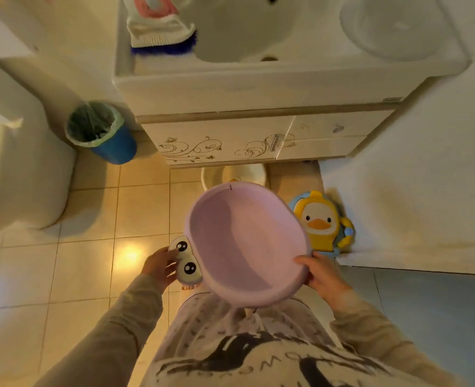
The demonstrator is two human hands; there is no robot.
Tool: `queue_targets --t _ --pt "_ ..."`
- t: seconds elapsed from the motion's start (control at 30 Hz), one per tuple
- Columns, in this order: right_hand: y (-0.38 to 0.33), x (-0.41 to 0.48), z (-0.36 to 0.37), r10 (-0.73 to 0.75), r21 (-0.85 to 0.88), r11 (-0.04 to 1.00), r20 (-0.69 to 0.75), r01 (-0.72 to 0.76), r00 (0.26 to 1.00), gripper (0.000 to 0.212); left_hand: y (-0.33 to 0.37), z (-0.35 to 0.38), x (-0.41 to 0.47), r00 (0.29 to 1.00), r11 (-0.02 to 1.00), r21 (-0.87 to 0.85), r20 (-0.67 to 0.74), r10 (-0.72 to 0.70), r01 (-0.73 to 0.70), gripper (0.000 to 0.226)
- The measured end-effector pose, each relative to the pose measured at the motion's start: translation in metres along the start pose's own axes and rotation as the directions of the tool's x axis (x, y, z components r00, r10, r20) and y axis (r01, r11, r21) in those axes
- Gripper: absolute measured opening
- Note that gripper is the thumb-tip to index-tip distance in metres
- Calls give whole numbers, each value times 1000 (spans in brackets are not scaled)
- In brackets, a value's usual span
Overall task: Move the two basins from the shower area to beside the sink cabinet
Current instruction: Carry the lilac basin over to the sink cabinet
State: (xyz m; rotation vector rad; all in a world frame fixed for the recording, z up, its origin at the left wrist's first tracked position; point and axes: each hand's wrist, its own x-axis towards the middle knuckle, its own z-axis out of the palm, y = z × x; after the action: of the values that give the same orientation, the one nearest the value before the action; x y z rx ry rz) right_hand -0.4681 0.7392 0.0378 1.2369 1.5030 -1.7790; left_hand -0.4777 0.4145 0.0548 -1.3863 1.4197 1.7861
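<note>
I hold a pink oval basin (pixel 247 241) tilted in front of my body, above the tiled floor and in front of the sink cabinet (pixel 219 141). My left hand (pixel 160 265) grips its cartoon-eyed handle tab (pixel 185 259) on the left side. On the right, my right hand (pixel 321 273) is closed over the rim. A white basin (pixel 216 175) stands on the floor at the cabinet's foot, partly hidden behind the pink one.
A blue waste bin (pixel 102 132) with a liner stands left of the cabinet, next to the toilet (pixel 21 163). A yellow duck item (pixel 321 222) leans near the white wall on the right. A brush (pixel 163 37) lies on the sink edge.
</note>
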Motion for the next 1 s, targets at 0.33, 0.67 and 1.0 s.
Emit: queue_targets --t 0.33,0.67,1.0 --pt "-14 56 -10 134 -157 979 3 -132 991 30 -17 25 25 992 996 -46 -99 -79 74 18" --pt "9 214 21 120 -281 947 -132 -153 984 33 -30 60 202 972 979 110 -180 -149 171 15" --pt "-17 449 88 -76 -397 917 -132 17 988 21 -8 113 417 1000 958 285 -24 -12 18 16"
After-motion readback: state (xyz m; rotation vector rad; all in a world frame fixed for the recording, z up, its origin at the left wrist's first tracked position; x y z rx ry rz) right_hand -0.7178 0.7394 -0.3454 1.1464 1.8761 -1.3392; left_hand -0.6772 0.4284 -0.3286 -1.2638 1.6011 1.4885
